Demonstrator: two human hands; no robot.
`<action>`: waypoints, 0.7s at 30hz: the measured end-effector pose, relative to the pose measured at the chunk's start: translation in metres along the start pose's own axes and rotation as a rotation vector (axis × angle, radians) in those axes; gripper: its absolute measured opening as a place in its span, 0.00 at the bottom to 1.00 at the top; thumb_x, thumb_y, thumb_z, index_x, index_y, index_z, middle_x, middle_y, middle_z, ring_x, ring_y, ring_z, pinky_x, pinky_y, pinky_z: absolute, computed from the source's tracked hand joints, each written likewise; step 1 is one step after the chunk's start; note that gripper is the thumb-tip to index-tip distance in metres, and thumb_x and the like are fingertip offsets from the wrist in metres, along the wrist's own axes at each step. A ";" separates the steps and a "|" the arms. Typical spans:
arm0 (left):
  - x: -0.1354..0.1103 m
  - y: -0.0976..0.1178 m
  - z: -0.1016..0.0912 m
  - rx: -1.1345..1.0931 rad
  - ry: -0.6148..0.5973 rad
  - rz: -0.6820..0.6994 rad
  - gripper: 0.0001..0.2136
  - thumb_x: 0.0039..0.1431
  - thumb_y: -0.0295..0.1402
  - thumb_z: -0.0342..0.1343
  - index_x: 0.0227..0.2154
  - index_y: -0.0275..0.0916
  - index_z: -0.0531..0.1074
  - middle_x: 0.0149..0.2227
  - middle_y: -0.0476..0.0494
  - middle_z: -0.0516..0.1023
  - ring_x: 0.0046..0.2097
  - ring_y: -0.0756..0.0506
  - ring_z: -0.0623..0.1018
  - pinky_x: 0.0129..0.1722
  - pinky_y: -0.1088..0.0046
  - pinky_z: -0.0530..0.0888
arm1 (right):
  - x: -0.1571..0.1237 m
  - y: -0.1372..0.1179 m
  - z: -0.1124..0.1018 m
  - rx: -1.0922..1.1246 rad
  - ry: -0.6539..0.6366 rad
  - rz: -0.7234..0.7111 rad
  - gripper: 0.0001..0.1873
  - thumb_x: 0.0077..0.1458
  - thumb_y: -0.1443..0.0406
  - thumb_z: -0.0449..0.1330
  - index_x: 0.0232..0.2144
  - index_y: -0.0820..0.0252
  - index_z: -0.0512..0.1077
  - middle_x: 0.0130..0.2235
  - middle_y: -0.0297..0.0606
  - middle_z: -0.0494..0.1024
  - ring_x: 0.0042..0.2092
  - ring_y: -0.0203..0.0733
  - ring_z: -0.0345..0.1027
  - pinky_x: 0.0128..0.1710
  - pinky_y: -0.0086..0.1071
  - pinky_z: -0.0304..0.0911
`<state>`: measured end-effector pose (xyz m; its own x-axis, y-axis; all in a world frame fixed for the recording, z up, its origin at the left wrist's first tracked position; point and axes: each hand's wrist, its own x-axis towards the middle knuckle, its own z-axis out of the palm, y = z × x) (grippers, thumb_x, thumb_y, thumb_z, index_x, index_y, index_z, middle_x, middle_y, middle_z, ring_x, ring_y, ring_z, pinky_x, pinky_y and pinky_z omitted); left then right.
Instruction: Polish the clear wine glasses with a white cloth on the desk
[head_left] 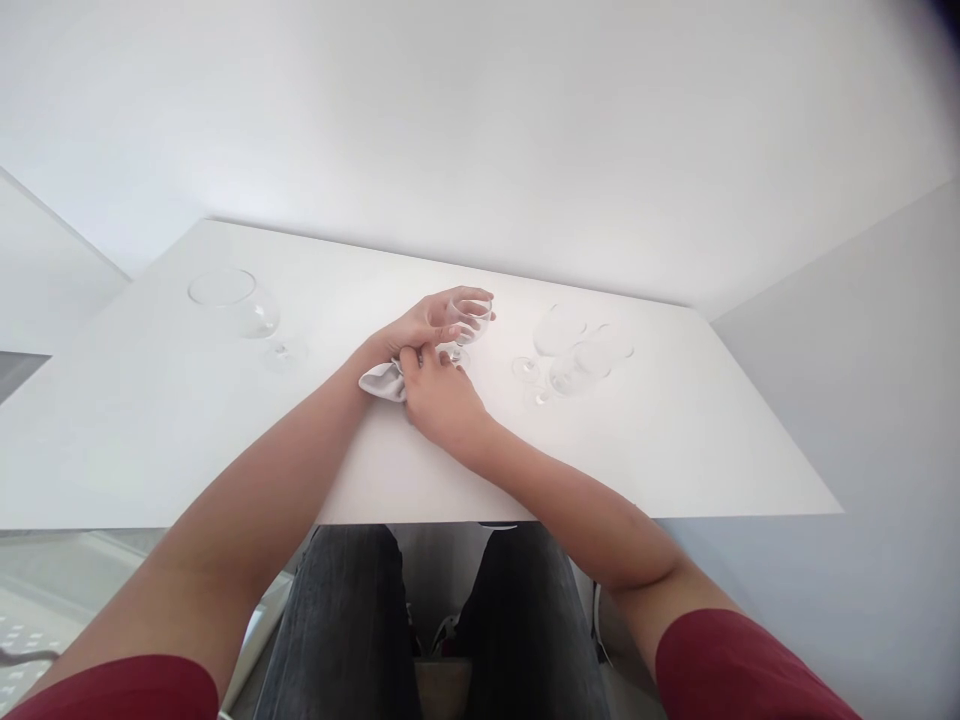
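Note:
My left hand [442, 318] is wrapped round the bowl of a clear stemmed wine glass [472, 322]. Just below it, my right hand [442, 395] has its fingers closed on a pale grey cloth [384, 382], pressed near the foot of the same glass. A loose corner of the cloth sticks out to the left, beneath my left wrist. The fingers of my right hand partly hide the stem and foot, so I cannot tell whether the cloth touches them.
On the white table [615, 470], a large clear wine glass [259, 310] stands at the left. To the right, two more stemmed glasses [559, 332] are close together, overlapping in view. A white wall [465, 130] rises along the table's back edge. My legs are under the front edge.

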<state>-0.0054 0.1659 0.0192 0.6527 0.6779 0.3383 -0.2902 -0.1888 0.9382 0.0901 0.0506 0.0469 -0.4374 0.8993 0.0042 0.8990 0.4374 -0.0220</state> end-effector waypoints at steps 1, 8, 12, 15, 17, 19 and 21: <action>0.000 0.001 0.002 -0.013 0.000 0.008 0.38 0.44 0.55 0.67 0.57 0.42 0.70 0.52 0.32 0.75 0.49 0.38 0.77 0.47 0.60 0.72 | -0.001 0.000 0.000 -0.004 -0.014 0.015 0.21 0.63 0.70 0.47 0.58 0.64 0.57 0.55 0.59 0.66 0.50 0.54 0.68 0.42 0.46 0.70; -0.005 0.006 0.007 0.004 0.060 -0.050 0.35 0.51 0.61 0.58 0.56 0.47 0.69 0.54 0.35 0.73 0.51 0.39 0.74 0.51 0.59 0.70 | -0.009 0.002 -0.001 -0.074 -0.121 0.088 0.18 0.61 0.71 0.51 0.53 0.66 0.66 0.55 0.60 0.67 0.45 0.54 0.74 0.44 0.49 0.70; -0.005 0.004 0.003 0.038 0.003 -0.089 0.30 0.52 0.58 0.60 0.53 0.45 0.72 0.52 0.35 0.75 0.49 0.40 0.75 0.49 0.61 0.70 | -0.014 0.004 -0.003 -0.119 -0.184 0.150 0.20 0.59 0.71 0.51 0.54 0.66 0.66 0.55 0.64 0.67 0.41 0.54 0.76 0.41 0.50 0.70; -0.004 0.001 0.001 0.037 -0.031 -0.110 0.28 0.53 0.56 0.61 0.52 0.44 0.73 0.50 0.36 0.75 0.48 0.41 0.75 0.46 0.62 0.70 | -0.015 0.007 -0.008 -0.097 -0.230 0.196 0.21 0.59 0.71 0.50 0.54 0.67 0.67 0.55 0.65 0.67 0.41 0.55 0.76 0.39 0.48 0.70; -0.004 0.000 0.000 0.040 -0.025 -0.117 0.27 0.54 0.56 0.59 0.51 0.44 0.74 0.48 0.36 0.76 0.47 0.41 0.75 0.46 0.63 0.71 | -0.015 0.010 -0.012 -0.074 -0.252 0.223 0.21 0.59 0.71 0.50 0.54 0.67 0.67 0.55 0.65 0.67 0.42 0.56 0.76 0.39 0.47 0.70; -0.004 0.000 0.001 0.043 -0.009 -0.122 0.27 0.55 0.56 0.58 0.50 0.43 0.74 0.47 0.36 0.77 0.46 0.42 0.75 0.45 0.63 0.71 | -0.015 0.014 -0.014 -0.061 -0.268 0.253 0.21 0.59 0.71 0.50 0.54 0.67 0.66 0.55 0.64 0.67 0.43 0.56 0.75 0.40 0.46 0.70; -0.004 0.001 0.001 0.040 0.001 -0.127 0.26 0.56 0.56 0.58 0.50 0.43 0.75 0.46 0.37 0.77 0.45 0.42 0.75 0.45 0.63 0.71 | -0.014 0.018 -0.015 -0.059 -0.277 0.279 0.21 0.59 0.71 0.51 0.55 0.68 0.66 0.55 0.65 0.67 0.44 0.56 0.75 0.41 0.46 0.69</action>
<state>-0.0075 0.1624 0.0191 0.6817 0.6989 0.2164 -0.1768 -0.1296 0.9757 0.1123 0.0458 0.0612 -0.1582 0.9516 -0.2634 0.9803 0.1834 0.0736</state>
